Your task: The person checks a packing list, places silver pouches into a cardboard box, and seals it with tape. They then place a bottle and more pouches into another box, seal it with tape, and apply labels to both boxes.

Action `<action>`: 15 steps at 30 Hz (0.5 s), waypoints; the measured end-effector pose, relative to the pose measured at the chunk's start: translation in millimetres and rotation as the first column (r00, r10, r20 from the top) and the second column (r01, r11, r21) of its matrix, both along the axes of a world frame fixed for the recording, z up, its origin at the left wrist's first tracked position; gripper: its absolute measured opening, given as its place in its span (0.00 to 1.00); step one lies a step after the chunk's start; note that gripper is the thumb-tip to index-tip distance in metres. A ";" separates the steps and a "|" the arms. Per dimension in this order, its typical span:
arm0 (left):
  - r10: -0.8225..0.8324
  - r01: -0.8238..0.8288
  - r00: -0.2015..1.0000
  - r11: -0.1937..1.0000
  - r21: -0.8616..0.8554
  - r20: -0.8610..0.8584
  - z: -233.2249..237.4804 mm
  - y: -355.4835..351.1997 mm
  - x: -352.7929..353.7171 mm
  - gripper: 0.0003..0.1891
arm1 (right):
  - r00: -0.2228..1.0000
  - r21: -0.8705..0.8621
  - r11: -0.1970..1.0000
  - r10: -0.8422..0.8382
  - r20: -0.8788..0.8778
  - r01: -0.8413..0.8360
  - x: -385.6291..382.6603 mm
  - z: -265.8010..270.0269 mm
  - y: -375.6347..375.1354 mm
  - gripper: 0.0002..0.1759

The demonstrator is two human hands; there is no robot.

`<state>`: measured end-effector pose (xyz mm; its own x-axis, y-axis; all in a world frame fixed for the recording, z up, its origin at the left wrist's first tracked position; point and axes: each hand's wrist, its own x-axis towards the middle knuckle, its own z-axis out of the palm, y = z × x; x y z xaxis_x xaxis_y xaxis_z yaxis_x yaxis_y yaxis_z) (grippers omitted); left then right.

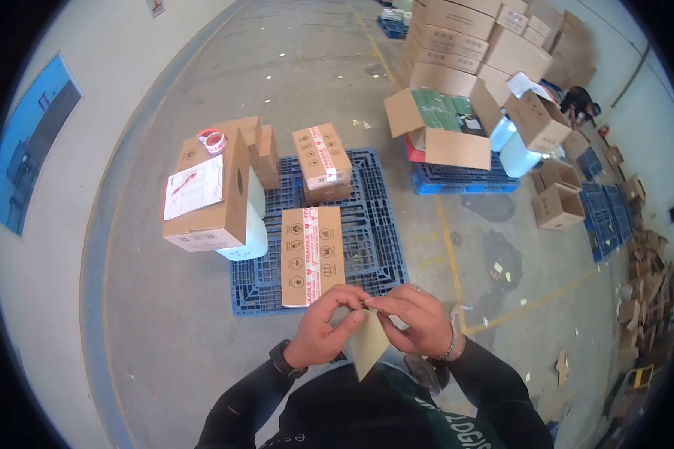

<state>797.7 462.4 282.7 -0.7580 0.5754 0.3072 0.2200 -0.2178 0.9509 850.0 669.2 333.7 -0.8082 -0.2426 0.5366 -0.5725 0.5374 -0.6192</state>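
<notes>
My left hand [323, 329] and my right hand [418, 320] meet in front of my body, fingertips close together. Both pinch the top edge of a pale yellow sheet of paper [368, 350], which hangs down in a point between them. Just beyond my fingers, a cardboard box [292, 254] sealed with red and white FRAGILE tape lies on a blue plastic pallet [374, 217]. Farther back on the pallet, a second taped box [322, 153] rests on top of another carton.
To the left, a tall carton [236, 187] carries a tape roll [215, 141] and a sheet with a pen [195, 187]. An open box with green packs [457, 146] stands on another pallet at right. A person [579, 103] bends among cartons farther back.
</notes>
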 end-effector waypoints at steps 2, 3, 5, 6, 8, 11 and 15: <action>0.100 -0.122 0.970 0.989 0.087 0.223 -17.7 7.9 -22.8 0.06 | 0.996 -0.102 0.995 0.018 0.088 -0.009 -37.0 -20.5 6.7 0.20; 0.150 -0.199 0.932 0.972 0.122 0.329 -25.4 12.0 -38.4 0.06 | 0.990 -0.131 0.991 0.022 0.140 -0.004 -58.0 -31.1 11.1 0.18; 0.254 -0.284 0.905 0.958 0.041 0.342 -43.3 16.4 -76.6 0.07 | 0.967 -0.190 0.982 0.061 0.248 -0.013 -105.6 -55.7 20.1 0.16; 0.289 -0.300 0.896 0.954 -0.019 0.337 -59.0 17.7 -96.4 0.07 | 0.950 -0.209 0.978 0.069 0.304 -0.004 -130.4 -64.0 22.7 0.12; 0.345 -0.329 0.873 0.938 -0.107 0.343 -80.6 24.9 -141.9 0.06 | 0.961 -0.167 0.986 0.049 0.273 -0.002 -184.4 -88.6 30.0 0.11; 0.471 -0.384 0.806 0.877 -0.288 0.358 -128.6 22.1 -211.5 0.06 | 0.925 -0.238 0.968 0.160 0.344 -0.079 -262.4 -141.0 40.3 0.08; 0.835 -0.815 0.373 0.504 -0.287 0.405 -209.9 -28.3 -307.7 0.08 | 0.699 -0.289 0.955 0.159 0.697 0.070 -361.3 -240.3 64.6 0.09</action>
